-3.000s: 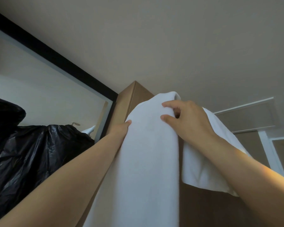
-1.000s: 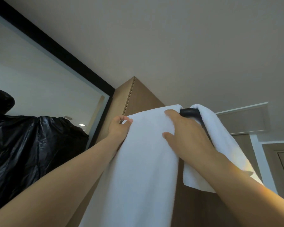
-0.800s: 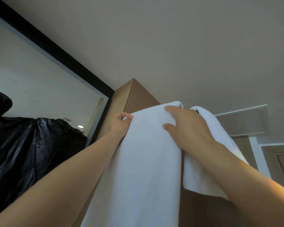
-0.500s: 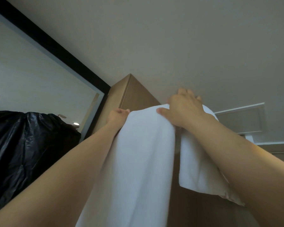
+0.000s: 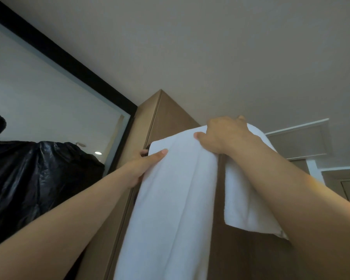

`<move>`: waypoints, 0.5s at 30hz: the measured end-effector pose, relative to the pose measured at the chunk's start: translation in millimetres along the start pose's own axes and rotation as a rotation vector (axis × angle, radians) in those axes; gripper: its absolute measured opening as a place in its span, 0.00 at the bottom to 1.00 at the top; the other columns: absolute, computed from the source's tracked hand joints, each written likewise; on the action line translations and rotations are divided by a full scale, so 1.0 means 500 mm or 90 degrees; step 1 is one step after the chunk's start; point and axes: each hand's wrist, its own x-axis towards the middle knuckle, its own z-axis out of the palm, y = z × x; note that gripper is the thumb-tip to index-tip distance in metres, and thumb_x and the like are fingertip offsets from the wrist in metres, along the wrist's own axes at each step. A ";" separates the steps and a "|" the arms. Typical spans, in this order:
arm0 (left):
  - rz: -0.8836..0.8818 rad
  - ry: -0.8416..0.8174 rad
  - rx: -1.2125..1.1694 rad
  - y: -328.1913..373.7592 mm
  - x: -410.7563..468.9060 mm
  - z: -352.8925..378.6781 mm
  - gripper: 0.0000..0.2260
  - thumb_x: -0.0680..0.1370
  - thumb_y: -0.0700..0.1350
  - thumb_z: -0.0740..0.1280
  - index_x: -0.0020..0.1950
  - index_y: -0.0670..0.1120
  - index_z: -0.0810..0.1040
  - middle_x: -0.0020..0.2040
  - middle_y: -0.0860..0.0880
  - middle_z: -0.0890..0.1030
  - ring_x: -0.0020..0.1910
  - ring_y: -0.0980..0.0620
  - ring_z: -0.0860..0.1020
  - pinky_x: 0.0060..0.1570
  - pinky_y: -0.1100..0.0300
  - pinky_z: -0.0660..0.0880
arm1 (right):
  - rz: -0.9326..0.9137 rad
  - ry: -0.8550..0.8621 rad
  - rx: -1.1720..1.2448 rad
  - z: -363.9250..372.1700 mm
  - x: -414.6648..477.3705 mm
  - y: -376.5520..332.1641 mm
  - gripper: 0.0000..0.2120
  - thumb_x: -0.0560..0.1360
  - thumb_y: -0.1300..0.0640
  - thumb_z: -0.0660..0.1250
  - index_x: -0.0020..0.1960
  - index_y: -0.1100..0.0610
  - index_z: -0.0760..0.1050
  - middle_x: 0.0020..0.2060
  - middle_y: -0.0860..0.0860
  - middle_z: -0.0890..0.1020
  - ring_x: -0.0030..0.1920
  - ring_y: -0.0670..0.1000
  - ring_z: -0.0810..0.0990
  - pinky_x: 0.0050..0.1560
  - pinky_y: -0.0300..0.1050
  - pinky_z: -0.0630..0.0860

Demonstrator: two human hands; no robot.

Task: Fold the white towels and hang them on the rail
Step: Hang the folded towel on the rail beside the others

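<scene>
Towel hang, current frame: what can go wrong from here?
1. Uneven drape: the white towel hangs long on the near side and runs out of frame, while the flap to its right, apparently its other end, stops much higher. When the left hand and right hand let go, the longer side may drag it off.
2. The rail is hidden under the cloth, so seating is judged by feel and the top fold may sit off-centre.

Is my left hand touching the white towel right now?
Touching. The head view shows the left hand pinching the white towel at its left edge, thumb on front.
</scene>
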 end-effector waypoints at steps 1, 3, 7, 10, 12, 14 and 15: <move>-0.012 -0.008 -0.001 -0.005 -0.006 -0.004 0.39 0.63 0.60 0.77 0.67 0.42 0.69 0.59 0.44 0.80 0.55 0.45 0.81 0.59 0.46 0.77 | 0.001 0.002 0.003 0.001 -0.002 -0.001 0.23 0.81 0.41 0.51 0.63 0.55 0.72 0.60 0.54 0.78 0.62 0.57 0.75 0.69 0.59 0.57; -0.027 -0.026 0.004 -0.012 -0.014 -0.009 0.35 0.64 0.60 0.76 0.62 0.40 0.75 0.56 0.43 0.83 0.54 0.43 0.82 0.60 0.46 0.76 | 0.004 0.006 0.005 0.004 -0.007 -0.004 0.23 0.81 0.42 0.51 0.65 0.56 0.70 0.60 0.55 0.78 0.62 0.58 0.75 0.70 0.60 0.55; 0.000 -0.001 0.000 -0.011 -0.017 -0.003 0.18 0.70 0.55 0.75 0.47 0.40 0.80 0.41 0.48 0.86 0.39 0.50 0.85 0.38 0.58 0.80 | 0.002 0.018 0.016 0.007 -0.030 -0.009 0.22 0.81 0.44 0.53 0.67 0.58 0.66 0.62 0.58 0.77 0.66 0.59 0.72 0.74 0.60 0.51; 0.009 0.017 -0.025 -0.011 -0.017 0.002 0.15 0.71 0.53 0.75 0.44 0.42 0.80 0.36 0.50 0.86 0.32 0.53 0.84 0.29 0.64 0.77 | -0.008 0.092 0.099 0.012 -0.072 -0.016 0.25 0.77 0.45 0.60 0.69 0.57 0.63 0.63 0.59 0.74 0.67 0.59 0.68 0.74 0.57 0.53; 0.014 0.028 -0.029 -0.016 -0.017 0.005 0.15 0.71 0.53 0.75 0.44 0.42 0.80 0.36 0.50 0.86 0.31 0.54 0.83 0.26 0.65 0.76 | -0.010 0.171 0.184 0.013 -0.112 -0.021 0.27 0.74 0.45 0.65 0.67 0.56 0.63 0.60 0.57 0.74 0.63 0.59 0.69 0.63 0.50 0.66; 0.011 0.033 -0.025 -0.017 -0.018 0.008 0.16 0.71 0.54 0.75 0.45 0.42 0.80 0.42 0.46 0.86 0.34 0.51 0.84 0.30 0.63 0.78 | -0.002 0.223 0.205 0.012 -0.147 -0.026 0.29 0.73 0.43 0.66 0.68 0.54 0.62 0.59 0.56 0.73 0.60 0.57 0.70 0.49 0.46 0.66; 0.007 0.033 -0.024 -0.017 -0.019 0.010 0.17 0.71 0.55 0.75 0.47 0.41 0.81 0.45 0.45 0.86 0.38 0.49 0.84 0.35 0.60 0.79 | 0.002 0.225 0.200 0.014 -0.157 -0.027 0.31 0.73 0.43 0.67 0.70 0.54 0.60 0.59 0.55 0.73 0.60 0.57 0.71 0.47 0.46 0.66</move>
